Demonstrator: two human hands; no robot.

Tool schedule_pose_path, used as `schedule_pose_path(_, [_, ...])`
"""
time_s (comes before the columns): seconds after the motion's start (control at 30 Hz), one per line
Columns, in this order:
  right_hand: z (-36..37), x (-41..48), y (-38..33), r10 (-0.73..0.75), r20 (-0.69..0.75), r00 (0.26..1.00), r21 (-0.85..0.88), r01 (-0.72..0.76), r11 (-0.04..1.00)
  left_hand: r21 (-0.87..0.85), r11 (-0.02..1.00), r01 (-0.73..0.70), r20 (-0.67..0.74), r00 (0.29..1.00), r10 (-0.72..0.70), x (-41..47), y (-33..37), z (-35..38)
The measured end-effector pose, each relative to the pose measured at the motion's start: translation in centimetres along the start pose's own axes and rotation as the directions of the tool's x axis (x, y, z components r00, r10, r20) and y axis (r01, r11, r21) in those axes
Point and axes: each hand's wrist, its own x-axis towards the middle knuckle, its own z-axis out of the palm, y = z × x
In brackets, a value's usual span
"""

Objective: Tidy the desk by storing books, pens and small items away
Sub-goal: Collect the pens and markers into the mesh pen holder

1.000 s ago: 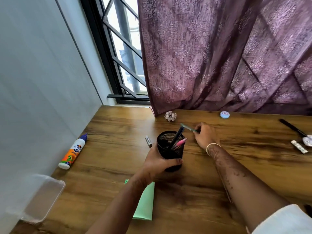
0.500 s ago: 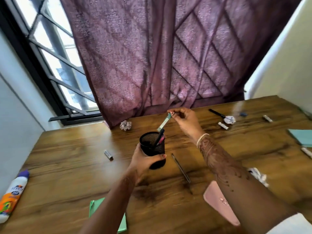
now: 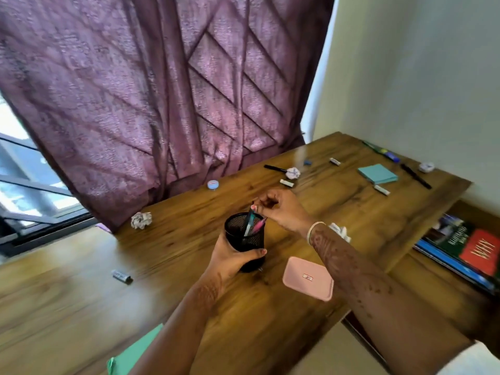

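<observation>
Head view: at frame centre, left hand [image 3: 232,262] grips a black mesh pen cup [image 3: 244,240]; right hand [image 3: 281,209] pinches the top of a teal pen [image 3: 250,222] standing inside.

Daylight enters through the barred window [image 3: 16,185] at the left and glows through the purple patterned curtain [image 3: 162,90]. The brown wooden table [image 3: 81,307] shows a soft sheen. Motion blur smears its left side, and the wide lens bends lines near the edges.
</observation>
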Motion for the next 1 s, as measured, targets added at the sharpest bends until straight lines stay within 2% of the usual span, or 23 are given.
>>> schedule_pose_path(0.17, [-3.0,-1.9,2.3,0.154,-0.176,0.972,0.092,-0.139,0.986,-0.011,1.000,0.007,0.107,0.994,-0.006,0.2,0.1,1.6])
schedule_pose_path(0.23, [-4.6,-2.5,3.7,0.247,-0.289,0.925,0.123,-0.220,0.968,-0.006,1.000,0.013,0.126,0.992,-0.012,0.5,0.2,1.9])
schedule_pose_path(0.37, [-7.7,-4.2,6.9,0.368,-0.466,0.805,-0.004,-0.418,0.909,-0.042,0.999,0.014,0.111,0.994,-0.009,1.8,0.6,1.6])
schedule_pose_path(0.43, [-8.5,-5.1,8.1,0.377,-0.482,0.791,-0.052,-0.455,0.889,-0.059,0.998,0.005,0.082,0.997,0.000,2.6,0.7,1.1])
schedule_pose_path(0.57, [-8.2,-5.9,9.5,0.421,-0.423,0.802,-0.254,-0.551,0.795,-0.037,0.999,-0.007,0.024,1.000,0.007,3.7,0.7,-0.1])
schedule_pose_path(0.63, [-7.6,-5.9,9.2,0.416,-0.375,0.828,-0.344,-0.541,0.767,-0.042,0.999,-0.001,-0.011,1.000,0.000,4.0,0.5,-0.4])
schedule_pose_path(0.67, [-7.2,-5.8,9.0,0.386,-0.357,0.850,-0.442,-0.518,0.732,-0.049,0.999,0.002,-0.026,1.000,-0.004,4.2,0.4,-0.5])
schedule_pose_path(0.73, [-6.3,-5.8,8.6,0.261,-0.312,0.913,-0.700,-0.407,0.587,-0.057,0.998,0.004,-0.042,0.999,-0.007,4.2,0.1,-0.5])
schedule_pose_path(0.8, [-5.4,-5.7,8.4,0.156,-0.236,0.959,-0.858,-0.281,0.430,-0.056,0.998,0.010,-0.046,0.999,-0.012,4.0,0.0,-0.5])
schedule_pose_path(0.9, [-4.6,-5.4,8.9,0.153,-0.145,0.977,-0.951,-0.181,0.252,-0.068,0.998,0.019,-0.057,0.998,-0.023,3.7,-0.2,-0.5])
schedule_pose_path(1.0, [-4.1,-5.2,9.1,0.178,-0.127,0.976,-0.968,-0.162,0.194,-0.066,0.998,0.020,-0.053,0.998,-0.024,3.5,-0.2,-0.6])
